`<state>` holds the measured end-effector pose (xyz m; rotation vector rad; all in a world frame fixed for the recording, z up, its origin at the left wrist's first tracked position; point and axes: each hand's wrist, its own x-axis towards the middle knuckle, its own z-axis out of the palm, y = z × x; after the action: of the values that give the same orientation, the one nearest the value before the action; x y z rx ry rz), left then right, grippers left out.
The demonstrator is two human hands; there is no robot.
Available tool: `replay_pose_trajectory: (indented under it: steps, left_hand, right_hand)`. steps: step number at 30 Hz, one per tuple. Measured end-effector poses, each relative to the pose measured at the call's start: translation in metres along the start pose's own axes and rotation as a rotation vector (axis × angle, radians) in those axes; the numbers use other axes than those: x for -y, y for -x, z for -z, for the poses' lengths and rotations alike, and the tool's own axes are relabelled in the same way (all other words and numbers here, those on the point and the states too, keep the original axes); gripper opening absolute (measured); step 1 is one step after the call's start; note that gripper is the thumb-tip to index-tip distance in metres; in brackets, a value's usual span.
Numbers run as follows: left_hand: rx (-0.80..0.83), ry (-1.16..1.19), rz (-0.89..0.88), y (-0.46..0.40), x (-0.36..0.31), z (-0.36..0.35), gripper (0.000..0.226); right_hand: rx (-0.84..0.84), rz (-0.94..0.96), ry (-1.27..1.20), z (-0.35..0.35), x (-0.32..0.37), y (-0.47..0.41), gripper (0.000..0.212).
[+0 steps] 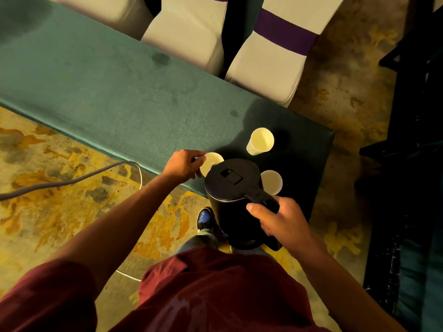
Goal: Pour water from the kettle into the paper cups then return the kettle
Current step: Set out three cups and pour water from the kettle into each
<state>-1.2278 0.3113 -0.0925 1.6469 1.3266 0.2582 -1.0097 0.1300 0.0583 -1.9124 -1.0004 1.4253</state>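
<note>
A black electric kettle [231, 188] hangs over the near right corner of the green table [115, 92], lid closed, spout toward the left cup. My right hand [280, 219] grips its handle. My left hand [185, 165] holds a white paper cup [211, 161] at the table's near edge, right under the spout. A second paper cup [261, 141] stands farther back on the table. A third cup [272, 182] shows to the right of the kettle, partly hidden by it.
White chair covers with purple bands [275, 51] stand behind the table. A grey cable [72, 180] runs over the patterned floor at the left. My blue shoe [203, 219] is under the table's edge. Dark furniture [412, 140] lines the right side.
</note>
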Motion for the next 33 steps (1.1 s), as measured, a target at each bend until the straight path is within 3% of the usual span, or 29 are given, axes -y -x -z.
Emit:
replay_pose_trajectory:
  steps: [4, 9, 16, 22, 33]
  left_hand:
    - [0.009, -0.005, -0.005, 0.000, -0.001, 0.001, 0.028]
    - [0.000, -0.054, 0.010, 0.001, -0.003, -0.001, 0.028]
    - [-0.042, -0.109, 0.033, 0.005, -0.007, -0.008, 0.027]
    - [-0.075, -0.159, 0.009, 0.008, -0.009, -0.014, 0.028]
    - [-0.146, -0.036, 0.103, 0.007, -0.013, -0.036, 0.028]
  right_hand:
    - [-0.021, 0.027, -0.052, 0.003, 0.000, 0.003, 0.053]
    - [-0.049, 0.019, -0.261, 0.005, 0.000, 0.009, 0.043]
    - [-0.052, 0.106, -0.271, 0.027, -0.021, 0.018, 0.052]
    - [-0.057, 0.136, -0.305, 0.055, -0.046, 0.029, 0.046]
    - [-0.148, 0.103, -0.319, 0.127, -0.097, 0.056, 0.035]
